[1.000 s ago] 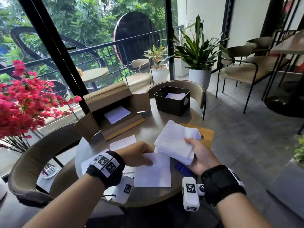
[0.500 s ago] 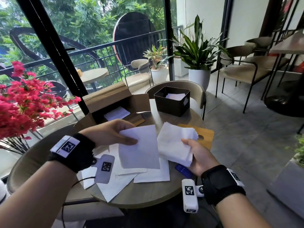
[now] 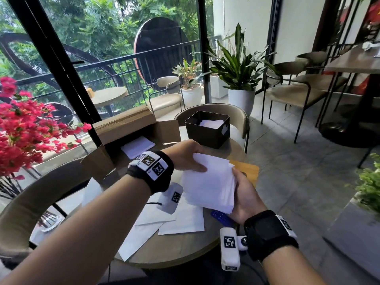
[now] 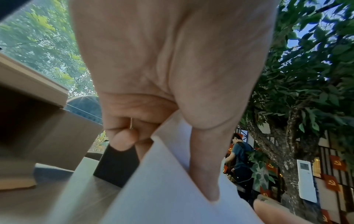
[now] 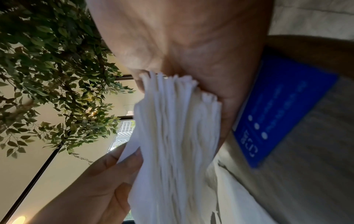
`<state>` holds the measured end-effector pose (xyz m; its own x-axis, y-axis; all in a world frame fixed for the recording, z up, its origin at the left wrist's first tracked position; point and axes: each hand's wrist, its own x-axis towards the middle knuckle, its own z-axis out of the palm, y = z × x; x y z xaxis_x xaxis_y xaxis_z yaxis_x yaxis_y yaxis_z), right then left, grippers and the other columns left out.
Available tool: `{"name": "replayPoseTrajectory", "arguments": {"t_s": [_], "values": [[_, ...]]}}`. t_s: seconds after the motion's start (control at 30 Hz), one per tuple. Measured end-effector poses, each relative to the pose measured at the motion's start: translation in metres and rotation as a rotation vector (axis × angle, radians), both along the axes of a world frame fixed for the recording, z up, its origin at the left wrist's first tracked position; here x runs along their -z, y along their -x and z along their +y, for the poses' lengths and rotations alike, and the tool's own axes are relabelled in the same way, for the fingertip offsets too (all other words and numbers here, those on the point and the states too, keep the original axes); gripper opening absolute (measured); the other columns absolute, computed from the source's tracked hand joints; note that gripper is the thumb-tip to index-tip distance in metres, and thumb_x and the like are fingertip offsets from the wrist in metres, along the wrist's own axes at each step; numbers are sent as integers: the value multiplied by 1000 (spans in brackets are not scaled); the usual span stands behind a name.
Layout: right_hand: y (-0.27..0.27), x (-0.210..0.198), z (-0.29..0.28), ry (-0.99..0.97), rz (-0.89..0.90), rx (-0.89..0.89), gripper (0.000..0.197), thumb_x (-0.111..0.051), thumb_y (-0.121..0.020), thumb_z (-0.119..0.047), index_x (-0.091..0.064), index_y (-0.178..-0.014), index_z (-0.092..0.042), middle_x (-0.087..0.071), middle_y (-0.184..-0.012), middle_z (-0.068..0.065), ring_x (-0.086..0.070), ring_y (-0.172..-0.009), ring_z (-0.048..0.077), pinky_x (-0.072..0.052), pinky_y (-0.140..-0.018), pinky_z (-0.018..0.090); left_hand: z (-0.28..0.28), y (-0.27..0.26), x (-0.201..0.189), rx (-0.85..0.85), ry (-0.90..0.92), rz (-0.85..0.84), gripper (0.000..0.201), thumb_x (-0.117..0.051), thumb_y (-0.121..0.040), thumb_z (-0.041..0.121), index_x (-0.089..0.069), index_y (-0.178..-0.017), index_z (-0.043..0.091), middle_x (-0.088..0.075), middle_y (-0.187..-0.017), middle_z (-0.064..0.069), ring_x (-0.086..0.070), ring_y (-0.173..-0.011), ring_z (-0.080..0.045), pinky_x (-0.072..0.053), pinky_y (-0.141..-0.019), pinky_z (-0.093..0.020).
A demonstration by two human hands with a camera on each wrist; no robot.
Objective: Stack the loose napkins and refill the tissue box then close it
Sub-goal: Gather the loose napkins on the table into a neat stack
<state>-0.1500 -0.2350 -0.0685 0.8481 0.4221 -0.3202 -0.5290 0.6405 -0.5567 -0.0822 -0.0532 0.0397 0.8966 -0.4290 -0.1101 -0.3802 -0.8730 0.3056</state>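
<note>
Both hands [image 3: 183,155] [image 3: 245,194] grip napkin stack [image 3: 207,186]; black box [image 3: 207,130] holds napkins.

The fingers of the right hand [image 3: 245,194] are being hidden beneath the napkin stack [image 3: 208,185]. The left hand [image 3: 185,154] is being half covered by the top sheet, its fingertips unseen from the head view. A blue card [image 3: 221,218] at the round table's [image 3: 185,246] near right edge is being mostly covered by the stack; its print is being blurred beyond reading. The contents of the black tissue box [image 3: 207,131] are being partly screened by its walls.
</note>
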Motion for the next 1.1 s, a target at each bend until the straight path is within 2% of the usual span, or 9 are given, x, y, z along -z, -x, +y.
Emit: {"name": "replayPoseTrajectory", "arguments": {"t_s": [0.07,0.17,0.37,0.5,0.63,0.73,0.83,0.97,1.1], "values": [[0,-1,0,-12,10,12,63,-45,-104,-61,-62,-147,-17,-64,-146,17,-57,-139,36,-40,-118,50,-4,1,0,1,-26,-14,22,-82,-80,30,-63,-70,35,-64,-71,12,-58,-64,-1,-39,-51,-9],[0,1,0,36,2,34,62,-44,-105,-62,-63,-142,-17,-71,-136,19,-64,-131,35,-44,-117,51,-8,2,2,15,-68,-19,20,-81,-80,35,-68,-82,20,-61,-74,7,-54,-67,-12,-42,-56,-22],[-2,9,2,123,-19,45,48,-70,-98,-25,-61,-142,-7,-73,-129,22,-73,-116,37,-64,-87,48,-11,-1,9,10,-73,-44,30,-83,-77,36,-71,-89,10,-66,-83,-6,-53,-73,-19,-45,-65,-31],[-2,11,2,126,-41,67,43,-69,-98,-13,-62,-139,-3,-75,-125,24,-75,-108,38,-66,-78,45,-8,2,15,-1,-40,-92,32,-85,-75,38,-73,-94,15,-64,-84,2,-56,-79,-18,-40,-67,-28],[-2,13,2,117,-49,89,37,-68,-98,-10,-66,-134,-1,-76,-121,24,-77,-101,36,-67,-76,43,8,9,20,-57,110,-128,45,-84,-77,43,-66,-110,19,-67,-93,4,-61,-80,-17,-49,-71,-33],[-3,17,3,104,-28,150,38,-68,-98,-10,-64,-136,-5,-77,-121,20,-76,-106,35,-66,-74,42,37,13,24,-202,236,-137,37,-82,-81,43,-62,-106,25,-67,-88,4,-62,-78,-15,-52,-75,-32],[-3,22,5,82,-19,235,39,-65,-100,-13,-62,-138,-8,-77,-124,17,-75,-111,33,-63,-79,40,65,21,31,-248,135,-66,33,-81,-82,40,-66,-105,22,-64,-93,8,-60,-82,-14,-51,-77,-30],[-2,22,7,96,-21,283,40,-65,-100,-13,-62,-139,-9,-76,-126,16,-73,-115,33,-59,-87,42,74,36,60,-189,-50,93,45,-84,-76,48,-67,-113,28,-60,-106,8,-58,-91,-15,-51,-85,-30],[2,19,6,119,-10,285,33,-64,-101,-15,-65,-134,-10,-79,-121,14,-78,-104,30,-59,-87,42,59,44,73,-115,-154,94,52,-84,-72,52,-66,-113,26,-62,-111,5,-58,-100,-17,-52,-92,-36]]}}
